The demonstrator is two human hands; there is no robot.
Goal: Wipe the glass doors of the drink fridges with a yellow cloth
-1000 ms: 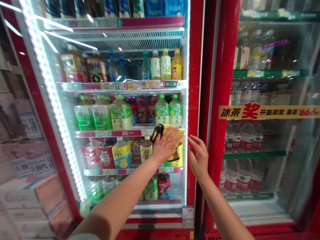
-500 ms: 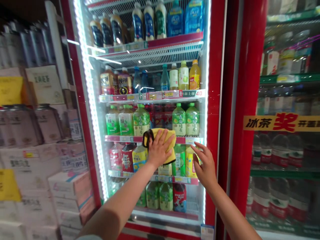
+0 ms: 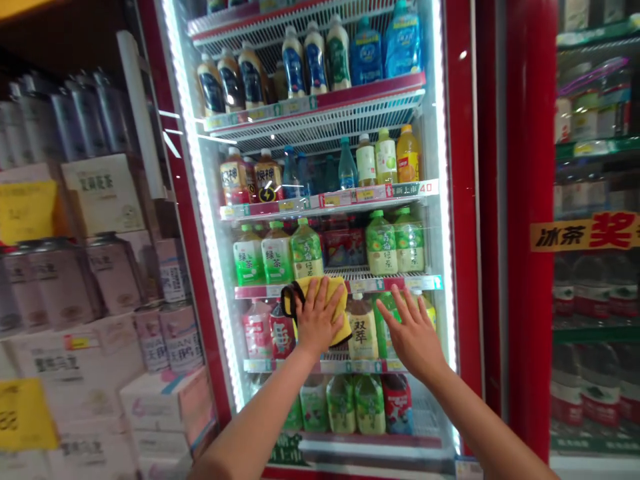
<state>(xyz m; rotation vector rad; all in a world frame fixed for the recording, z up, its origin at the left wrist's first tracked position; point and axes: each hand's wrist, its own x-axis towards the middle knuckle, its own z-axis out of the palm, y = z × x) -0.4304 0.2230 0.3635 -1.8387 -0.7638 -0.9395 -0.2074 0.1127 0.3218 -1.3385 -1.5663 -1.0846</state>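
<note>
My left hand (image 3: 319,320) lies flat with fingers spread on a yellow cloth (image 3: 343,327) with a dark edge, pressing it against the glass door (image 3: 330,250) of a lit drinks fridge. Part of the cloth shows around my fingers, with a dark fold at its left. To the right, my right hand (image 3: 413,337) is open and holds nothing, its fingers spread in front of the glass. Whether it touches the pane I cannot tell. Behind the hands, bottles of green tea (image 3: 383,243) and a bottle with a cream label (image 3: 362,330) stand on the shelves.
The fridge has a red frame (image 3: 463,220). Left of it are stacked boxes (image 3: 160,407), pale canisters (image 3: 113,273) and yellow price signs (image 3: 27,413). On the right, a second fridge bears a yellow banner (image 3: 575,235) and holds water bottles (image 3: 593,287).
My left hand and the cloth have slid left and slightly down across the glass. My right hand has moved left too, its fingers more spread. The view has shifted, so the fridge appears farther right.
</note>
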